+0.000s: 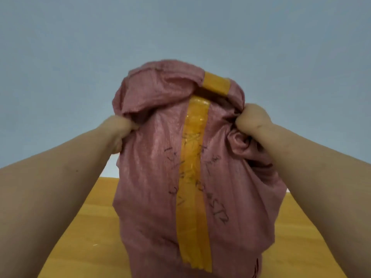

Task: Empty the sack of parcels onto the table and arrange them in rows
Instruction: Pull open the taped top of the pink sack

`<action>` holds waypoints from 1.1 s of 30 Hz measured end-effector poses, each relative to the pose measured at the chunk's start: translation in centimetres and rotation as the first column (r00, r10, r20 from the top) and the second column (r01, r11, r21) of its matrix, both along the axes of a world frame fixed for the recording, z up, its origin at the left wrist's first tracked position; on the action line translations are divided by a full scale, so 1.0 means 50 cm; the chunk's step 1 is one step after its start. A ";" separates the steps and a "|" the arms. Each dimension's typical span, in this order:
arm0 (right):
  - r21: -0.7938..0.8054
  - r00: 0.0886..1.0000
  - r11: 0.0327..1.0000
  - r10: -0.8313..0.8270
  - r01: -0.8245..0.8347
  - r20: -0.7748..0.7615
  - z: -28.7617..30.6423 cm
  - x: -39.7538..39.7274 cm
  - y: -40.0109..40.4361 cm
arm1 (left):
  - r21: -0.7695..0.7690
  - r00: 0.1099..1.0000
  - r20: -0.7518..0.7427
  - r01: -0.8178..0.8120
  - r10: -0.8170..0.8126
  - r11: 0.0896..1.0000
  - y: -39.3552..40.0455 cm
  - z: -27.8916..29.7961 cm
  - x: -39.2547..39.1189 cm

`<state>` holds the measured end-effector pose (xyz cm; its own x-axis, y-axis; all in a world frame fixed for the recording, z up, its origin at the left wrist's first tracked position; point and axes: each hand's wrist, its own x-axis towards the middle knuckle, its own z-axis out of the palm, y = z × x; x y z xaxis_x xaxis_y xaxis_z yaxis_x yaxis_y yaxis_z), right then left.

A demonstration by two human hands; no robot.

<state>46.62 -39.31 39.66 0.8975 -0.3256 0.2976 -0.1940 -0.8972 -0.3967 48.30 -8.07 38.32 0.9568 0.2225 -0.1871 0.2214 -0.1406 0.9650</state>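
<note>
A pink woven sack [156, 177] hangs raised in front of me over the wooden table [94, 217]. A strip of yellow tape runs down its middle, and dark handwriting is scrawled across it. My left hand [118, 131] grips a bunched fold on the sack's left side. My right hand [253, 121] grips gathered fabric on its right side. Both arms are lifted and stretched forward. The sack's lower end runs out of the bottom of the frame. No parcels are visible; the sack hides whatever lies below and behind it.
The orange-brown table shows on both sides of the sack, its far edge meeting a plain grey-blue wall [180, 33].
</note>
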 end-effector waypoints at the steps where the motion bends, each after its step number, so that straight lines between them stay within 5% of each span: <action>1: 0.036 0.996 0.999 -0.007 0.004 0.087 0.021 -0.001 0.000 | -0.028 0.996 0.069 -0.048 0.050 0.998 0.002 0.019 0.008; 5: 0.174 0.915 0.984 -0.041 -0.032 0.402 0.061 -0.010 0.028 | -0.180 0.936 0.303 -0.127 0.178 0.975 0.001 0.063 0.014; 9: 0.066 0.983 0.992 0.095 -0.106 0.159 0.013 -0.006 0.048 | 0.039 0.928 0.365 0.069 -0.079 0.997 -0.008 0.028 -0.004; 14: 0.259 0.874 0.963 -0.063 -0.073 0.482 0.041 -0.006 0.022 | -0.212 0.862 0.494 -0.008 0.114 0.977 0.005 0.054 0.008; 17: 0.156 0.960 0.976 0.109 -0.152 0.256 0.011 -0.001 0.047 | 0.061 0.891 0.401 0.204 -0.212 0.977 -0.017 0.016 -0.002; 19: 0.210 0.965 0.964 0.112 -0.163 0.236 0.006 -0.002 0.046 | 0.096 0.895 0.317 0.299 -0.314 0.949 -0.015 0.003 0.000; 21: 0.253 0.978 0.962 0.051 -0.102 0.202 0.002 0.002 0.022 | 0.024 0.912 0.297 0.291 -0.285 0.956 0.008 -0.003 0.005; 24: 0.203 0.993 0.978 -0.021 0.045 -0.119 -0.037 -0.011 -0.008 | 0.107 0.962 0.221 0.137 -0.158 0.985 0.049 -0.038 0.012; 28: 0.457 0.962 0.889 0.131 -0.008 -0.238 -0.101 -0.021 -0.031 | 0.170 0.980 0.171 0.075 -0.105 0.983 0.049 -0.077 -0.008; 33: 0.066 0.958 0.996 0.073 -0.056 -0.279 -0.102 -0.025 -0.009 | 0.057 0.985 0.092 0.142 -0.147 0.988 0.028 -0.067 -0.002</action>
<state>45.37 -39.76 34.58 0.9618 -0.2733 0.0132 -0.2474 -0.8891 -0.3852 48.20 -6.65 35.00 0.9925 0.0873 -0.0856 0.1025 -0.2128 0.9717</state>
